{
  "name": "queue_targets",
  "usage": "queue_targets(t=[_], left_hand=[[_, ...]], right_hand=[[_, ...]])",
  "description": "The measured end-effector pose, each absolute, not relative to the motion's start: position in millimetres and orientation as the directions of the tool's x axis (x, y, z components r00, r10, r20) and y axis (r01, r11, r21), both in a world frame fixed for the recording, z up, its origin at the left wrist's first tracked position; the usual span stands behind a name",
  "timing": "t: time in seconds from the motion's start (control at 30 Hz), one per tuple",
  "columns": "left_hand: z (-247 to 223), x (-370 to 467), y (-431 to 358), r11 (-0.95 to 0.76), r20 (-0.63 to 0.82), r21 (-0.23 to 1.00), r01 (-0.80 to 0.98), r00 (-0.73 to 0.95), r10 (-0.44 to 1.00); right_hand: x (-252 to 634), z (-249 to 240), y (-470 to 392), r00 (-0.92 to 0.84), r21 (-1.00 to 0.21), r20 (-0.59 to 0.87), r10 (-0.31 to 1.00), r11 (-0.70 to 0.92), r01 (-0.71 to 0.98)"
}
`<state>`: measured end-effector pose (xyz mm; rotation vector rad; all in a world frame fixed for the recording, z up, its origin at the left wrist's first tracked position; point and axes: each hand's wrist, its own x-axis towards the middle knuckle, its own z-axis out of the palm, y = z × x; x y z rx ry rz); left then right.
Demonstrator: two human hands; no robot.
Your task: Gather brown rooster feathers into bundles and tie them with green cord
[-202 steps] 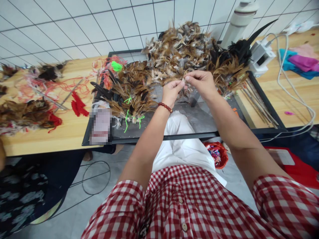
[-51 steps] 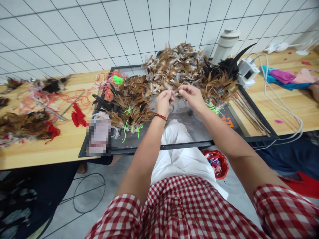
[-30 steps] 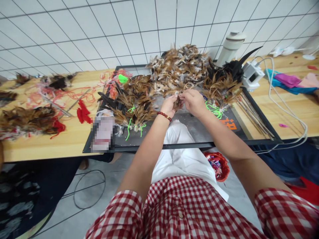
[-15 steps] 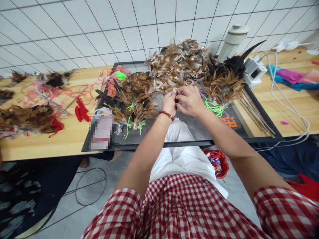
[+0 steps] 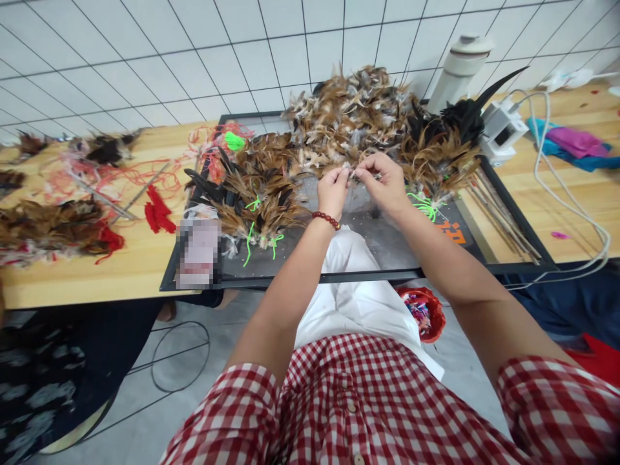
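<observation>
Over the dark framed board (image 5: 300,258), my left hand (image 5: 333,192) has its fingers closed in a pinch around a feather (image 5: 349,171). Only the feather's pale, fluffy end shows; the rest is hidden by my fingers. My right hand (image 5: 387,187) pinches at the same fluff, thumb and forefinger together, just right of the left fingertips. Behind both hands rises a heap of loose brown feathers (image 5: 339,123). To the left lie feather bundles (image 5: 261,194) tied with green string (image 5: 249,242). On the right is another brown and black bundle (image 5: 443,158) with green string (image 5: 423,205) below it.
A pale bottle (image 5: 458,74) and a white charger (image 5: 504,132) with a cable stand at the back right. Thin sticks (image 5: 506,216) lie along the board's right side. More feathers (image 5: 53,226) and red yarn (image 5: 157,210) are on the left table. Below is a red basket (image 5: 436,316).
My right hand has drawn slightly right and up, so a small gap with pale fluff now shows between my fingertips. The whole view has shifted slightly.
</observation>
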<state>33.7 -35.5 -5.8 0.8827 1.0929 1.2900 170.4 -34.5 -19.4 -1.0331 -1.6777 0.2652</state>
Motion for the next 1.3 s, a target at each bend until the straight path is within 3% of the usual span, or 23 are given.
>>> queue_targets(t=[0.17, 0.43, 0.67, 0.77, 0.87, 1.0, 1.1, 1.17, 1.3], left_hand=[[7, 35, -48, 0.153, -0.142, 0.964, -0.218, 0.066, 0.988], [-4, 37, -39, 0.102, -0.093, 0.958, -0.267, 0.046, 0.995], [-2, 31, -42, 0.263, -0.2, 0.891, -0.371, 0.199, 0.959], [-2, 31, -43, 0.274, -0.184, 0.898, -0.345, 0.271, 0.945], [-4, 33, -43, 0.238, -0.131, 0.914, -0.328, 0.316, 0.939], [-7, 36, -41, 0.225, -0.137, 0.913, -0.339, 0.264, 0.955], [-6, 36, -40, 0.181, -0.132, 0.932, -0.315, 0.17, 0.977], [-4, 34, -39, 0.155, -0.126, 0.93, -0.335, 0.107, 0.986], [0, 30, -36, 0.161, -0.168, 0.882, -0.442, 0.025, 0.986]], right_hand=[[175, -18, -31, -0.013, -0.619, 0.671, 0.742, 0.569, 0.541], [174, -14, -35, 0.022, -0.671, 0.613, 0.789, 0.507, 0.541], [175, 3, -39, 0.017, -0.907, 0.366, 0.931, 0.352, 0.233], [175, 5, -41, -0.053, -0.94, 0.306, 0.95, 0.311, 0.141], [173, 5, -43, -0.014, -0.948, 0.294, 0.956, 0.293, 0.12], [171, 3, -41, 0.024, -0.942, 0.315, 0.949, 0.309, 0.131], [178, 4, -37, 0.034, -0.922, 0.321, 0.946, 0.304, 0.239], [188, 4, -35, 0.073, -0.863, 0.322, 0.944, 0.261, 0.432], [203, 1, -33, 0.082, -0.574, 0.213, 0.974, 0.056, 0.817]])
